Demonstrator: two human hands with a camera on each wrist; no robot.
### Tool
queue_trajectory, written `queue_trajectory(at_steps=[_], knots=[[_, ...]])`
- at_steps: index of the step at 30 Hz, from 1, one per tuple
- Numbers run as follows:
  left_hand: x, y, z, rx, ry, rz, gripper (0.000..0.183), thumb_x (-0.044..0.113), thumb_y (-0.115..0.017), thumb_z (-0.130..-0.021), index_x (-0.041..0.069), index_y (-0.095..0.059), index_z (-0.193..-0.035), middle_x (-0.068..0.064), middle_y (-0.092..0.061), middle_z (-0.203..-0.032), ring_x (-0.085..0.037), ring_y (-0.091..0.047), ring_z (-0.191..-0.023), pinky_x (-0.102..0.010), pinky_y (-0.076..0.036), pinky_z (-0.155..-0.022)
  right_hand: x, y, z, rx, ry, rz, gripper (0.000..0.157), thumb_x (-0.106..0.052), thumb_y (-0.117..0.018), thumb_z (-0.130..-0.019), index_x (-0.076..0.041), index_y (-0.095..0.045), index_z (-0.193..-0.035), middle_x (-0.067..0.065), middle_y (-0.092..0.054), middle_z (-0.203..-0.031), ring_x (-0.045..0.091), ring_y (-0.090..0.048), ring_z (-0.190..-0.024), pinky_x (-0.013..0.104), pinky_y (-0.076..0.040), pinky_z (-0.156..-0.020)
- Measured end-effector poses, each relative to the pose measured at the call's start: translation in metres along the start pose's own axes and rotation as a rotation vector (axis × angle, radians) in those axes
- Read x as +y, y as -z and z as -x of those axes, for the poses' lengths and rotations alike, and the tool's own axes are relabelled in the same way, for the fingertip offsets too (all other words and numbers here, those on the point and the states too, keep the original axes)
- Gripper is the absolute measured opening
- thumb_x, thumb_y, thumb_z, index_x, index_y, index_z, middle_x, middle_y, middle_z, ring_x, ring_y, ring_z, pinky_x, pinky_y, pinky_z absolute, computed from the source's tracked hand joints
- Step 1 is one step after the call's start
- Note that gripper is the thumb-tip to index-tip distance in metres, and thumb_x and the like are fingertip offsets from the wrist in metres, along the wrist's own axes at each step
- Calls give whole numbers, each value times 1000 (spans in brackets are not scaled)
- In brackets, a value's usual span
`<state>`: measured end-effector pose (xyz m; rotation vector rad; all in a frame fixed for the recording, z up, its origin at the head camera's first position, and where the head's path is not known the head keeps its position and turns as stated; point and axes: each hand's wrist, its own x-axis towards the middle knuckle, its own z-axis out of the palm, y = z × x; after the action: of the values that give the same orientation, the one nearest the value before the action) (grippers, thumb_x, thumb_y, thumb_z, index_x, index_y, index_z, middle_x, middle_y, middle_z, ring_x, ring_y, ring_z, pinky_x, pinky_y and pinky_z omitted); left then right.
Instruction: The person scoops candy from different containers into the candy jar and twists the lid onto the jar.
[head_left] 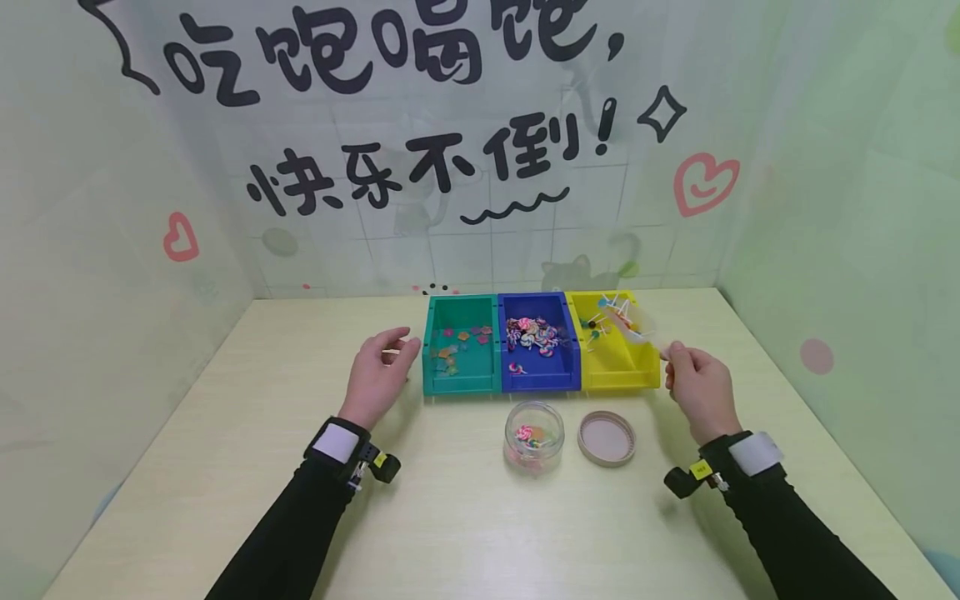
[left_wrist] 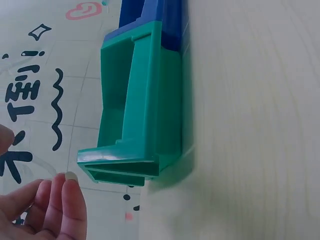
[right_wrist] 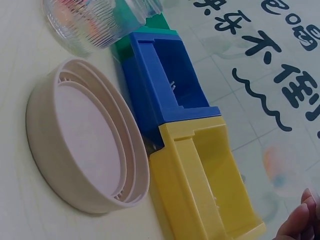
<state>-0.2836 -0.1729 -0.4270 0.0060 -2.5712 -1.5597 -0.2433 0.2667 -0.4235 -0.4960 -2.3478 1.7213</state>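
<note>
Nearest, I see the glass jar [head_left: 536, 462] of colourful bits [head_left: 531, 437], the upturned lid [head_left: 607, 438] on its right. The left hand [head_left: 377, 377], loosely curved, holding nothing, is just left of the green bin [head_left: 462, 384]; its wrist view shows a gap. The right hand [head_left: 703, 392] pinches a clear scoop [head_left: 636, 327], blurred in the right wrist view, over the yellow bin [head_left: 618, 378]. Only my head view shows small pieces [head_left: 532, 335] inside all 3 bins, the blue bin [head_left: 540, 382] between.

- left bin [head_left: 462, 386], middle bin [head_left: 542, 382], right bin [head_left: 621, 377], all side by side on the bench [head_left: 450, 525]
- jar [head_left: 534, 457] sits in front of the middle one, lid [head_left: 607, 439] just right of it
- left hand [head_left: 377, 375] far left, right hand [head_left: 702, 392] far right, scoop [head_left: 639, 327] over the right bin
</note>
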Motion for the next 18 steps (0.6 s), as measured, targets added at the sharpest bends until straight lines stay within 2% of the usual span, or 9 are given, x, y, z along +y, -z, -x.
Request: queue_trajectory(at_steps=[4,8,14,18], knots=[[7,-1,7,12,-27,39,57,44,-62,-112,12,-56,-159,-15,-57,-142,-30,-61,-123,-24,-60,-85,-4,3,3,5,8,-11,55,-49,-44,-117,-1,-65,-131,-7,-56,-86,11,-53,-77,21,-48,-64],[15,-4,15,-6,-59,61,55,43,-63,-112,13,-57,-158,-13,-58,-141,-30,-60,-124,-25,-60,-85,-6,7,6,11,3,-16,53,-51,-44,-117,-4,-66,-130,-7,-55,-88,12,-54,-79,20,-49,-65],[22,-13,27,-95,-101,84,54,41,-66,-111,13,-58,-156,-11,-59,-144,-30,-64,-129,-31,-62,-91,-11,15,7,9,13,-54,47,-51,-45,-116,-11,-68,-122,-8,-56,-87,13,-54,-81,18,-51,-68],[26,-21,34,-159,-118,91,54,39,-67,-110,13,-57,-157,-13,-58,-152,-31,-66,-134,-43,-62,-104,-15,19,9,5,16,-67,43,-52,-46,-116,-14,-67,-120,-9,-55,-88,16,-55,-83,17,-51,-69]])
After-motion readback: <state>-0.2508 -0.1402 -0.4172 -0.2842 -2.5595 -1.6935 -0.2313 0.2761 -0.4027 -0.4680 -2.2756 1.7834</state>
